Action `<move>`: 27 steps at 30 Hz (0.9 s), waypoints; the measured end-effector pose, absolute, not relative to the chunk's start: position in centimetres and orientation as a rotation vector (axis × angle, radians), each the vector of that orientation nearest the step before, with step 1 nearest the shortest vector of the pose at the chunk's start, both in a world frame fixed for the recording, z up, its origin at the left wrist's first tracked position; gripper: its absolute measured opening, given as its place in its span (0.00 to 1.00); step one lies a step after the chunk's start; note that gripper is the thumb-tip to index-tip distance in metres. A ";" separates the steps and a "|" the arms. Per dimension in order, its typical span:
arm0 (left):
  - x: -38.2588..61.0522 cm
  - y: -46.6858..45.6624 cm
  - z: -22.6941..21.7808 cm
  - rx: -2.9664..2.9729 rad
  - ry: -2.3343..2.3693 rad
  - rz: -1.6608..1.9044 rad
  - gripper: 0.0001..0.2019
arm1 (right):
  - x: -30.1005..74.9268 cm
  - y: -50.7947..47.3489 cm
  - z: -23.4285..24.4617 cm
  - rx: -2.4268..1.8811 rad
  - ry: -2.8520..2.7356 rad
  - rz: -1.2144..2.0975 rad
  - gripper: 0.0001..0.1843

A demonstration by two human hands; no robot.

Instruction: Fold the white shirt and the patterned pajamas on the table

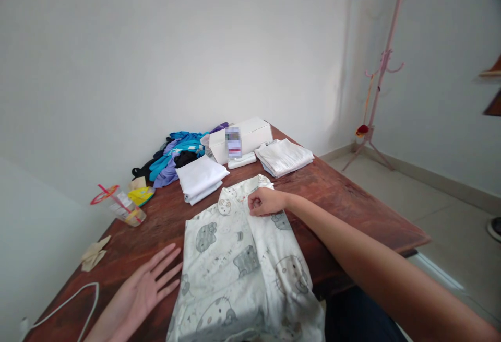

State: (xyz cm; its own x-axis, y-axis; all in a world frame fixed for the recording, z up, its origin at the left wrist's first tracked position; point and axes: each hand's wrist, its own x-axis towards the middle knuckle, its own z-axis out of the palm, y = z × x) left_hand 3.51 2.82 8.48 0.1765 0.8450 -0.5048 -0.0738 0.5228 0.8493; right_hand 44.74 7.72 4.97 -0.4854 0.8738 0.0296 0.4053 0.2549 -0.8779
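Note:
A white collared shirt (230, 258) with grey cartoon cat prints lies lengthwise on the brown wooden table, its collar pointing away from me and its lower end at the near edge. My right hand (266, 201) is closed at the shirt's front, just below the collar, fingers curled in; whether fabric is pinched between them is hidden. My left hand (146, 284) hovers or rests at the shirt's left edge, palm turned up and fingers spread, holding nothing.
Behind the shirt are folded white clothes (201, 177), another folded stack (284, 156) and a white box (250, 136). A pile of blue and purple clothes (176, 154) lies at the back left. A plastic cup (127, 209), a tan cloth (94, 254) and a white cable (96, 297) are leftward.

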 end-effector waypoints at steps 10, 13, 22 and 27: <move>9.3 4.2 9.7 1.217 1.254 0.676 0.34 | 44.8 8.0 4.7 -1.123 -1.980 1.240 0.04; 10.9 4.0 9.3 1.289 1.214 0.848 0.40 | 44.8 8.1 4.7 -1.154 -2.014 1.195 0.04; 19.3 2.4 11.1 1.464 1.119 0.985 0.41 | 44.9 7.8 5.2 -1.145 -2.033 1.240 0.04; 26.2 3.8 10.0 1.944 1.037 0.986 0.36 | 45.0 8.2 5.3 -1.075 -1.731 1.573 0.21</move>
